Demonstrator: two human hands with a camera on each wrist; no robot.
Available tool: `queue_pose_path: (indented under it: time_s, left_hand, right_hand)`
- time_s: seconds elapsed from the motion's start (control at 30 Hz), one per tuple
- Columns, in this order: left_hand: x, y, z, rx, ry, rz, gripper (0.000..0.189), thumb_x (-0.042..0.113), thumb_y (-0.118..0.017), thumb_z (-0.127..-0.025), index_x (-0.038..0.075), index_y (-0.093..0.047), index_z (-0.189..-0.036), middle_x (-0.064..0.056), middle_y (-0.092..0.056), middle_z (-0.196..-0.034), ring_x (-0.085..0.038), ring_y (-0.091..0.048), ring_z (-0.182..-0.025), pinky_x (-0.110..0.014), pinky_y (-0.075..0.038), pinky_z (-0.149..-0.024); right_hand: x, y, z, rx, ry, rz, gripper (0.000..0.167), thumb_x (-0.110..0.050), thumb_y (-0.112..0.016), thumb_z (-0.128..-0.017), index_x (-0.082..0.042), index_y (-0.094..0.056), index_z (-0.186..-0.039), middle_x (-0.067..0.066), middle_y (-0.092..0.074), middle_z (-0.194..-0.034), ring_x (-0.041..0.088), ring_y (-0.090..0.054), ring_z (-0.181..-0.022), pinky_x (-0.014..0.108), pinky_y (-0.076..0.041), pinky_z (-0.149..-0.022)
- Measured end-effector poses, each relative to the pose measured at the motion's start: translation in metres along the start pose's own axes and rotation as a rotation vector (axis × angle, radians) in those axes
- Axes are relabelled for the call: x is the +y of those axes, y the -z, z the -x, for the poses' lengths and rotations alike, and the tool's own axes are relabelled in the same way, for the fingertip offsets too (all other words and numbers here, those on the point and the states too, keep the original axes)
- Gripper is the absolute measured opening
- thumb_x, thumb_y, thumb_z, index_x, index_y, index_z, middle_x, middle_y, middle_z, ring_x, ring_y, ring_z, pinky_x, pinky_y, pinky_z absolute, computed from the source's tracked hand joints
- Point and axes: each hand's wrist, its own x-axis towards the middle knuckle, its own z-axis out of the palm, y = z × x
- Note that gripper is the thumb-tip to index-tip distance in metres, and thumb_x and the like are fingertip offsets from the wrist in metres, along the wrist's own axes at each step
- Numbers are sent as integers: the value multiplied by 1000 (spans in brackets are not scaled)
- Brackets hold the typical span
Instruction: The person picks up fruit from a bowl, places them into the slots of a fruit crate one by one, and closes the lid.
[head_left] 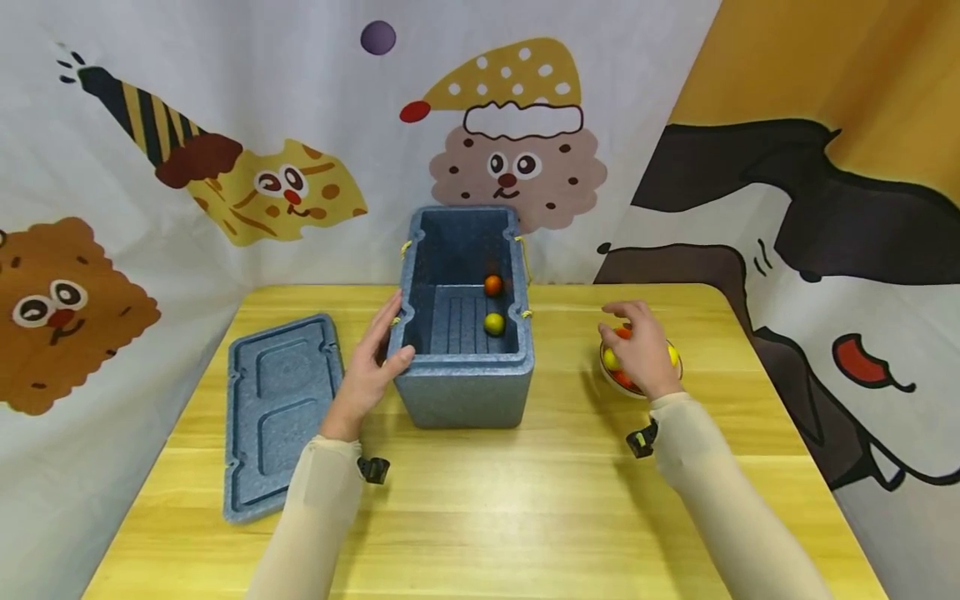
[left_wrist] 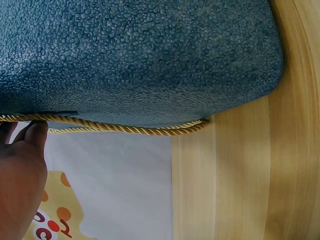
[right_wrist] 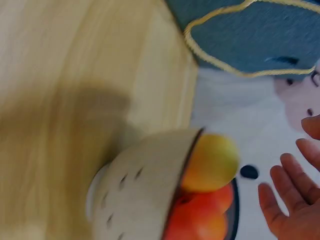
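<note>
A blue-grey foam box (head_left: pixel 463 400) stands uncovered at the middle of the table, with an orange fruit (head_left: pixel 492 286) and a yellow-green fruit (head_left: pixel 494 324) inside along its right wall. Against the box's left side rests my left hand (head_left: pixel 367 371), fingers stretched along the outer wall and thumb by the front corner. In the left wrist view, its fingertips are by the yellow rope handle (left_wrist: pixel 125 128). My right hand (head_left: pixel 641 350) hovers over a bowl (right_wrist: pixel 145 185) of red and yellow fruit (right_wrist: pixel 211 162), fingers spread and relaxed, holding nothing.
The matching foam lid (head_left: pixel 281 417) lies on the wooden table (head_left: pixel 480 517) left of the box. A second rope handle (right_wrist: pixel 220 62) hangs on the box's right side. Behind the table hangs a cloth (head_left: pixel 300 67) with cartoon prints.
</note>
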Motion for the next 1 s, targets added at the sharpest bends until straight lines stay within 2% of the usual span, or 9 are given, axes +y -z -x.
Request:
queue_pose_path:
  time_s: [0.17, 0.27, 0.43, 0.73, 1.0]
  left_hand:
    - [-1, -1, 1, -1, -4, 5, 66, 11, -59, -99, -11, -24, -150, -28, -15, -157, -37, -13, -145, -33, -17, -115]
    - [-1, -1, 1, -2, -8, 8, 65, 9, -59, -99, -11, -24, -150, -29, -15, -157, -37, -13, -145, -33, -17, -115]
    - [-1, -2, 2, -3, -9, 9, 64, 9, -58, -99, -11, -23, -150, -28, -15, -157, -36, -13, -146, -31, -17, -114]
    - [1, -2, 2, -1, -5, 2, 65, 12, -57, -100, -10, -23, -151, -28, -15, -158, -34, -13, -146, -34, -16, -115]
    - [1, -1, 1, 5, -1, 3, 65, 14, -58, -100, -10, -24, -150, -29, -14, -157, -34, -13, -146, -39, -15, -116]
  right_hand:
    - [22, 5, 2, 14, -55, 79, 36, -18, -61, -98, -2, -58, -130, 21, -46, -134, 43, -45, -121, 59, -37, -97]
    - [32, 9, 5, 7, -74, 95, 37, -16, -61, -97, 0, -57, -130, 24, -45, -134, 45, -41, -124, 61, -33, -100]
    - [46, 16, 13, -21, -97, 122, 38, -17, -61, -98, 2, -55, -130, 26, -42, -134, 46, -38, -125, 63, -32, -99]
    - [52, 22, 21, -46, -83, 173, 36, -16, -61, -96, 3, -57, -127, 25, -44, -132, 46, -38, -124, 63, -32, -99]
    - [58, 24, 27, -108, -44, 233, 38, -14, -65, -94, 5, -55, -126, 28, -48, -126, 47, -40, -119, 64, -33, -97]
